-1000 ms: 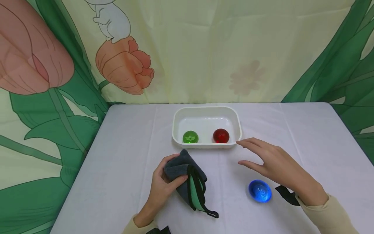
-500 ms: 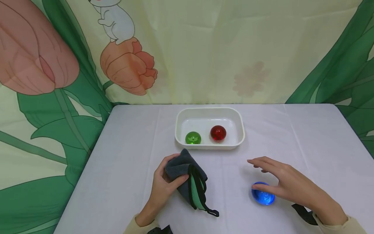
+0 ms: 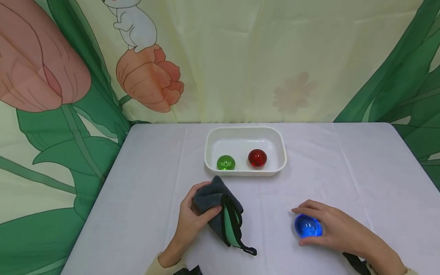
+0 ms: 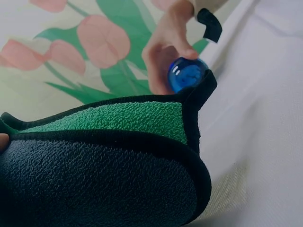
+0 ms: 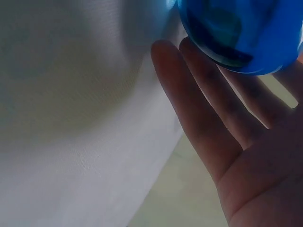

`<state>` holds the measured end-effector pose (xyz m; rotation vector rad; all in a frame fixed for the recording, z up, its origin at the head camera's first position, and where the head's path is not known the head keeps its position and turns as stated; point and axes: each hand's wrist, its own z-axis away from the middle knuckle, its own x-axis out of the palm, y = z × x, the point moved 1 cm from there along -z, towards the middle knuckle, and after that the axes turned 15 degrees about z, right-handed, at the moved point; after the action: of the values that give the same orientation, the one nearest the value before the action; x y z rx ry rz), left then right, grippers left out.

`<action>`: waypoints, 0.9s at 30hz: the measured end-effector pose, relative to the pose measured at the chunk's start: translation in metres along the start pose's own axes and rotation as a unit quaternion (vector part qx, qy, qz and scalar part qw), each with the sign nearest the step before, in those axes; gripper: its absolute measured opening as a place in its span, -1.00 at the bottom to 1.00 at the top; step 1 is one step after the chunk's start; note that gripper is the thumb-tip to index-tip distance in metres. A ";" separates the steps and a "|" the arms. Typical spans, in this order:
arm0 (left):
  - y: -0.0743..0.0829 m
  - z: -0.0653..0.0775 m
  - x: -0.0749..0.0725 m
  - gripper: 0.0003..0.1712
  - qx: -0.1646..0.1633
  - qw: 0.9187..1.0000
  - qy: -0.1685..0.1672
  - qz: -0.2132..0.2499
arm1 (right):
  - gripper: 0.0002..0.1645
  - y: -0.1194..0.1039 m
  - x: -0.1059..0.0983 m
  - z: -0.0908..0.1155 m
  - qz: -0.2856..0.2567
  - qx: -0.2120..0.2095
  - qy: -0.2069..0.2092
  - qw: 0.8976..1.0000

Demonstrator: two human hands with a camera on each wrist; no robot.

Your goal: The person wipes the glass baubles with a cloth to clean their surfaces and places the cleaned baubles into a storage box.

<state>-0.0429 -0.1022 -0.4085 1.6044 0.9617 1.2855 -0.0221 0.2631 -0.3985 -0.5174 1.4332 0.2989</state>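
My left hand [image 3: 192, 225] grips a folded cloth [image 3: 216, 225], thumb on the near side. The cloth is dark grey outside and green inside, with black edging and a hanging loop at its lower end. To the right, a clear blue ball [image 3: 308, 226] lies on the table between the thumb and fingers of my right hand [image 3: 337, 229]. The left wrist view shows that thumb against the blue ball [image 4: 184, 75], beyond the cloth [image 4: 104, 175]. From the right wrist, the fingers [image 5: 189, 104] reach along the ball's [image 5: 246, 33] side; the thumb is mostly hidden.
A white rectangular tray [image 3: 245, 173] stands at the middle back of the table. It holds a green ball [image 3: 225, 162] at left and a red ball [image 3: 257, 158] at right. White cloth covers the table [image 3: 151, 183], and a printed curtain [image 3: 223, 68] hangs behind it.
From beside the tray, my right hand has come back toward me and closed around the blue ball. The red ball has shifted slightly back in the tray. My left hand stays put with the cloth.
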 end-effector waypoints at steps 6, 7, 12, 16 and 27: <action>-0.001 0.001 0.001 -0.29 -0.001 1.000 0.001 0.000 | -0.23 0.000 0.002 0.000 -0.006 -0.007 -0.025 1.000; -0.001 0.001 0.001 -0.29 -0.001 1.000 0.002 0.000 | -0.23 0.000 0.002 0.000 -0.008 -0.006 -0.028 1.000; -0.001 0.002 0.001 -0.30 0.004 1.000 -0.002 0.000 | -0.27 0.000 0.001 0.000 -0.019 -0.001 -0.041 0.999; -0.002 0.002 0.000 -0.30 0.001 1.000 -0.001 -0.001 | -0.34 -0.001 0.000 -0.001 -0.020 -0.014 -0.031 0.999; -0.001 -0.001 0.000 -0.26 0.013 0.999 -0.031 -0.002 | -0.41 -0.007 -0.018 -0.015 -0.020 -0.004 0.020 1.000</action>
<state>-0.0442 -0.1015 -0.4089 1.6516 0.9468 1.2186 -0.0337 0.2520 -0.3804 -0.5592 1.4593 0.2639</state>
